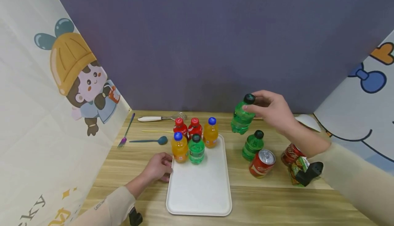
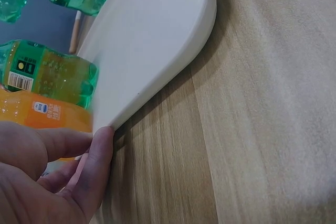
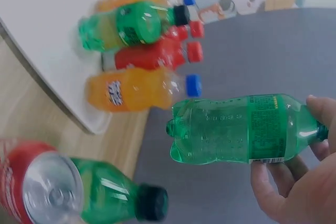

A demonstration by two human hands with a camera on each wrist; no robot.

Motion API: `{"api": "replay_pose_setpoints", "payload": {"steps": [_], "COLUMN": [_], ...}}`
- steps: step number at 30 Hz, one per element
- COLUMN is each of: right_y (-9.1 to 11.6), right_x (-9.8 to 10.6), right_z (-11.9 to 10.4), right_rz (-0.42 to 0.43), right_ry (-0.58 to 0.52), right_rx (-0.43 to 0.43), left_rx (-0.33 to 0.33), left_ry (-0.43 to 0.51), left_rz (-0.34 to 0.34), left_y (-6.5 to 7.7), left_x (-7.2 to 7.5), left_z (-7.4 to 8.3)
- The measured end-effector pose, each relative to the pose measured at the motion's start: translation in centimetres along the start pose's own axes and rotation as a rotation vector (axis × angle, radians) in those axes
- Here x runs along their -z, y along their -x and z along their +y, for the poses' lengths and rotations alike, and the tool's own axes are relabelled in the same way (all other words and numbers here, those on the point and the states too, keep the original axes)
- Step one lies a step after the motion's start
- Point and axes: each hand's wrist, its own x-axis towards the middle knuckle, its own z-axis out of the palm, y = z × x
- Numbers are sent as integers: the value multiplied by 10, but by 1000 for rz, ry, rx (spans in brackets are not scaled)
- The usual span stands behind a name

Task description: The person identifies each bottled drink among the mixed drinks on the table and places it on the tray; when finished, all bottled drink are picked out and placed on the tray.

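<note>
My right hand (image 1: 272, 111) grips a green soda bottle (image 3: 231, 129) near its neck, with fingers and thumb round the upper part. The bottle hangs tilted above the table, right of the white tray (image 1: 200, 191). At the tray's left edge my left hand (image 1: 160, 167) pinches the rim between thumb and fingers, as the left wrist view shows. On the tray's far half stand two orange soda bottles (image 1: 210, 133), two red-capped bottles (image 1: 195, 128) and another green bottle (image 1: 196, 149). The near half of the tray shows bare white.
Right of the tray stand a third green bottle (image 1: 253, 146) and a red soda can (image 1: 262, 163). Another red can (image 1: 290, 154) and a snack packet (image 1: 298, 171) sit beneath the right forearm. A whisk (image 1: 163, 118), spoon (image 1: 149, 140) and fork (image 1: 125, 133) lie at the far left.
</note>
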Motion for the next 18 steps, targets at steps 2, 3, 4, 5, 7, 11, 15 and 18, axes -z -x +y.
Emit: {"api": "replay_pose_setpoints", "payload": {"steps": [2, 3, 4, 5, 7, 11, 15, 18], "right_y": [0, 0, 0, 1, 1, 4, 4, 4], "right_x": [-9, -14, -18, -23, -32, -49, -65, -77], "right_z": [1, 1, 2, 2, 4, 8, 13, 17], "right_rz": [-26, -39, -52, -61, -77, -113, -146, -155], "right_ry": [5, 10, 6, 5, -5, -36, -67, -66], "right_rx": [10, 19, 24, 29, 42, 56, 60, 60], "left_rx": [1, 1, 1, 0, 0, 2, 3, 6], "left_ry": [2, 5, 8, 11, 15, 20, 29, 25], "left_rz": [-2, -1, 0, 0, 1, 0, 1, -2], "left_y": [0, 0, 0, 0, 0, 1, 1, 0], "left_x": [0, 0, 0, 0, 0, -1, 0, 0], "left_z": [0, 0, 0, 0, 0, 0, 0, -1]}}
